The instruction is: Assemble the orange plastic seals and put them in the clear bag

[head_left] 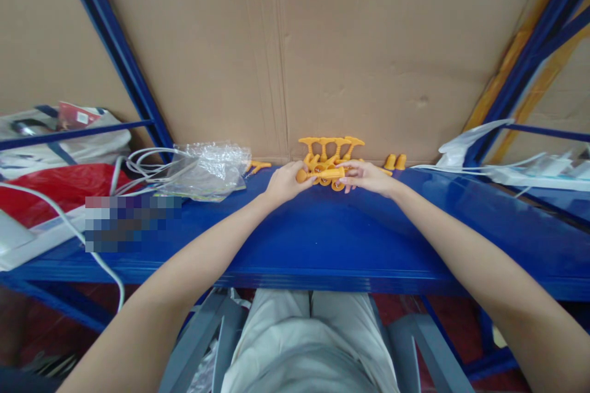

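An orange plastic rod, with a round knob at its left end and a thicker cylinder at its right, lies across between my hands. My left hand is closed on the knob end. The fingers of my right hand are closed around the cylinder end. Just behind the rod, against the cardboard, stands a cluster of orange plastic pieces with T-shaped tops and round rings below. My hands partly cover it. Two small orange caps stand to the right, and a forked orange piece lies to the left.
The blue metal shelf is backed by a cardboard sheet. Left are a clear plastic bag, white cables and a red bag. A white power strip lies right. Blue posts flank the space.
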`<state>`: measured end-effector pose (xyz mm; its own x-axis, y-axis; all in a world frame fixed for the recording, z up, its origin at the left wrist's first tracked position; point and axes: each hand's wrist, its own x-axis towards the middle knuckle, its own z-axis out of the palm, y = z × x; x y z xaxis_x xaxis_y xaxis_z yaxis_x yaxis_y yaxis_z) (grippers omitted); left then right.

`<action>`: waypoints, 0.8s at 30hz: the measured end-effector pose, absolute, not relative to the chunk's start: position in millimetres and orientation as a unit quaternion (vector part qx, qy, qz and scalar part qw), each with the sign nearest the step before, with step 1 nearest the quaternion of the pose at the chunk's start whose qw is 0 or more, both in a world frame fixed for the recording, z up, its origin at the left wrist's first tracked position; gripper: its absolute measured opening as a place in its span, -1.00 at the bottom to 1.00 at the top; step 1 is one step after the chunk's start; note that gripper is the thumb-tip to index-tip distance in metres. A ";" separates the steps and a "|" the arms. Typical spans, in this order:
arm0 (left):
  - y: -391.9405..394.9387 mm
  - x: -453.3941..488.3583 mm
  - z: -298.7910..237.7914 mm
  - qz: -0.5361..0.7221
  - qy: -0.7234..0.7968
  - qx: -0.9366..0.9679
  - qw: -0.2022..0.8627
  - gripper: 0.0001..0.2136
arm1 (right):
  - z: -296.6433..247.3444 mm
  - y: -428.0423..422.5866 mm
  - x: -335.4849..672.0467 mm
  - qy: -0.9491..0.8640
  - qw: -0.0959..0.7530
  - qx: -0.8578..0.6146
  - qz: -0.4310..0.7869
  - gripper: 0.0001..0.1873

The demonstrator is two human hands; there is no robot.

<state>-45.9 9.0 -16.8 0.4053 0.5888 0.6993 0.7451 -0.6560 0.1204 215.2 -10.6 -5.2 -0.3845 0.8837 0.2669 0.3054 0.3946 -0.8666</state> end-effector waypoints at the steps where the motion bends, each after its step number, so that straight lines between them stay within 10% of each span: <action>1: 8.8 -45.9 -16.6 -0.369 -0.402 -0.832 0.104 -0.80 | -4.9 -11.2 214.7 -0.743 0.383 -0.401 0.375 -0.51; 13: 23.7 -64.7 -12.6 -0.357 -0.466 -0.806 0.070 -0.51 | -1.9 2.1 230.8 -0.665 0.494 -0.491 0.271 -0.51; 24: 84.5 -117.3 -19.6 -0.051 -0.697 -0.712 0.064 -0.43 | 8.8 19.7 220.1 -0.629 0.461 -0.609 0.147 -0.58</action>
